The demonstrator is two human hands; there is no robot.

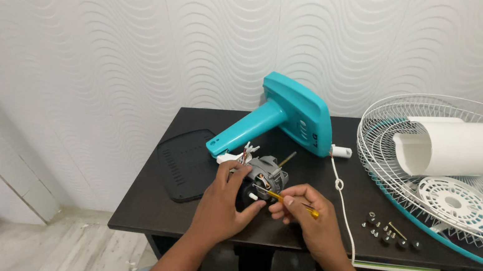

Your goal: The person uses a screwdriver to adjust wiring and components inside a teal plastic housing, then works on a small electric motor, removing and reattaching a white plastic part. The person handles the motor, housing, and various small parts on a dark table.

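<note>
A: Going from the largest down. One dark counter is carrying everything. At 3 o'clock one white wire fan grille is lying flat like a tray, cradling one curled white sheet and one white slotted disc, probably so they are not rolling off.

B: And at 12 o'clock?

A: One teal fan stand is lying on its side, neck pointing down toward the work. One black cover plate is lying at 9 o'clock, and one white cord is trailing off the front edge.

B: The hands?

A: At the centre, one grey fan motor is sitting just below the neck. The left hand is wrapping its fingers around the motor, apparently bracing it. The right hand is pinching one yellow-handled screwdriver in closed fingers, the tip meeting the motor.

B: Small parts?

A: Screws and nuts are clustering at 4 o'clock; about eight, too small for an exact count.
</note>
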